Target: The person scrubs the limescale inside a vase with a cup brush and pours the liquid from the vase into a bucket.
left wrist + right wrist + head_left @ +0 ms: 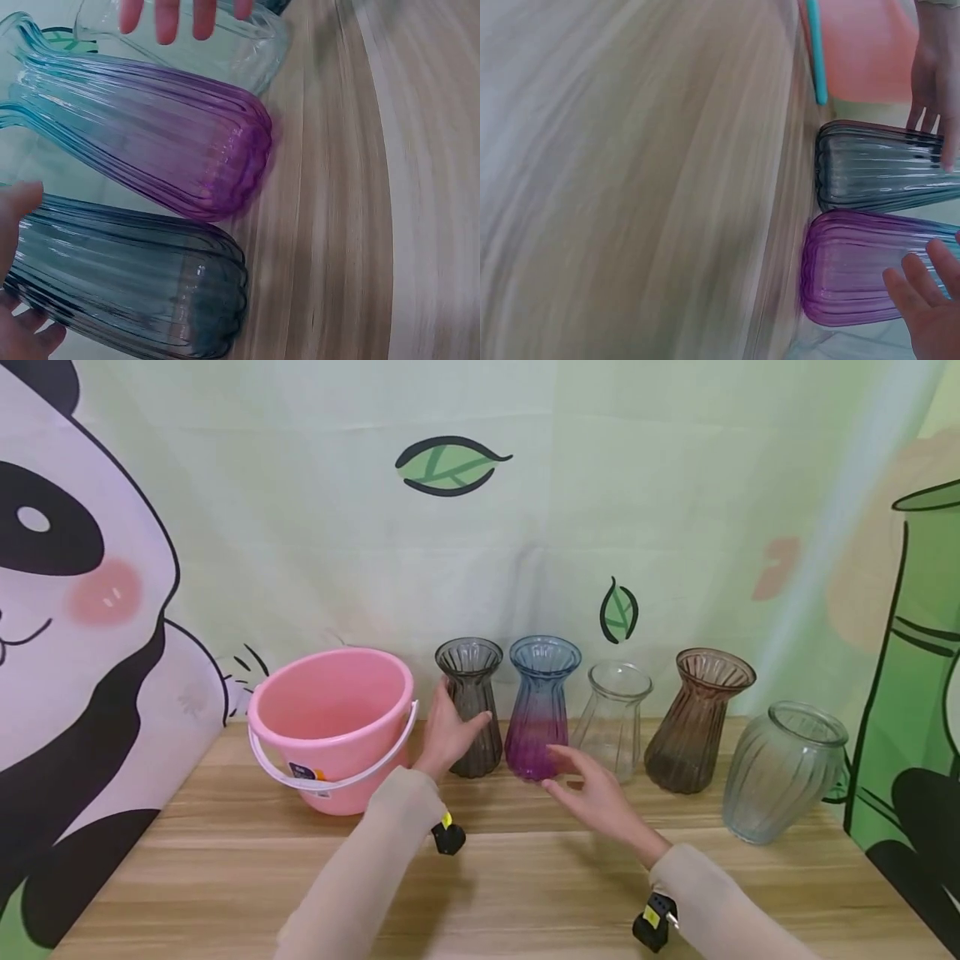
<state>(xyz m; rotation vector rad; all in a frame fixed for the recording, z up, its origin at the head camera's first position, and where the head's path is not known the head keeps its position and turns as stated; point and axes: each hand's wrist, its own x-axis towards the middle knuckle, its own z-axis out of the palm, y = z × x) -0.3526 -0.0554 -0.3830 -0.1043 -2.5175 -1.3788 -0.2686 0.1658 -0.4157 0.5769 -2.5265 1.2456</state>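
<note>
Head view: my left grip wraps around the smoky-gray glass vase (pixel 486 745) on the counter (pixel 525 881), whether clamped I can't tell, right grip (pixel 597 793) spread apart near the blue-to-purple vase (pixel 536 718)—grasping stage, I'd judge, wanting firm finger pressure next.

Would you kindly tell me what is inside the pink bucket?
Inside the pink bucket, only bare pink inner wall shows; its near side hides the bottom, so anything there cannot be seen.
</note>
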